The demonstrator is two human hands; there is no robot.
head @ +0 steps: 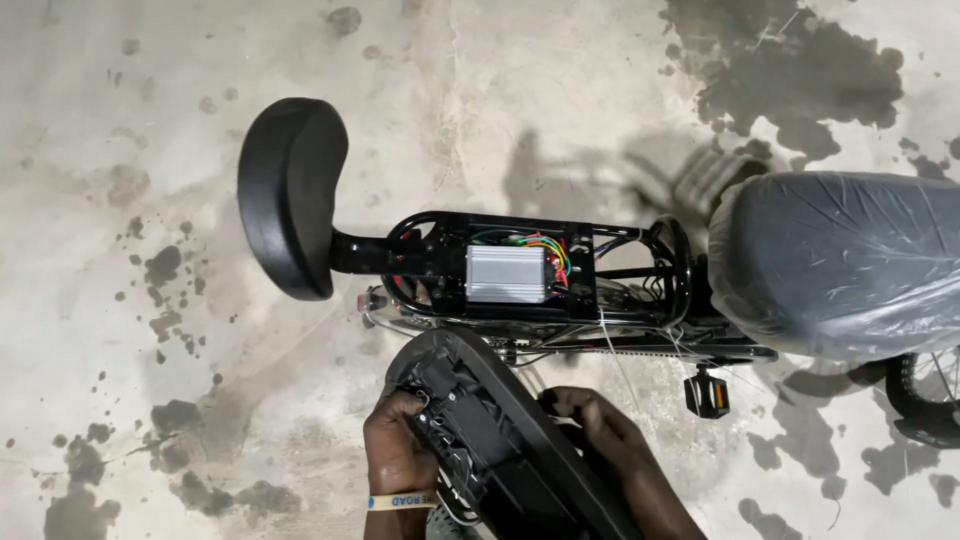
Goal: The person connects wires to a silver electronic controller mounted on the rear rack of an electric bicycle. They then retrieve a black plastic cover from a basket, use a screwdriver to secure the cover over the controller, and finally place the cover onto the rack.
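Head view looks straight down on an electric cycle's rear rack (pixel 640 262), where a ribbed silver controller box (pixel 506 273) sits among coloured wires (pixel 548 252). At six o'clock the person holds a detached rear seat pad (pixel 500 440) turned underside up, its black plastic base plate and ribbing showing. The left hand (pixel 398 455) grips the pad's left edge, fingers curled over the rim; a pale wristband (pixel 400 500) circles that wrist. The right hand (pixel 605 430) closes on the opposite edge, fingers hooked under it. Both hands are clamped on the pad, which hangs just below the rack without touching it.

The pad looks moderately light: a stiff base under soft foam, with a smooth cover that could slip. The rigid rim, where the hands already are, seems the safest hold.

At nine o'clock a black padded backrest (pixel 288 195) stands on its post. At three o'clock lies the main saddle (pixel 840 262), wrapped in clear plastic film, with a pedal (pixel 707 395) below it. The concrete floor (pixel 150 100) is pale and blotched with dark damp stains.
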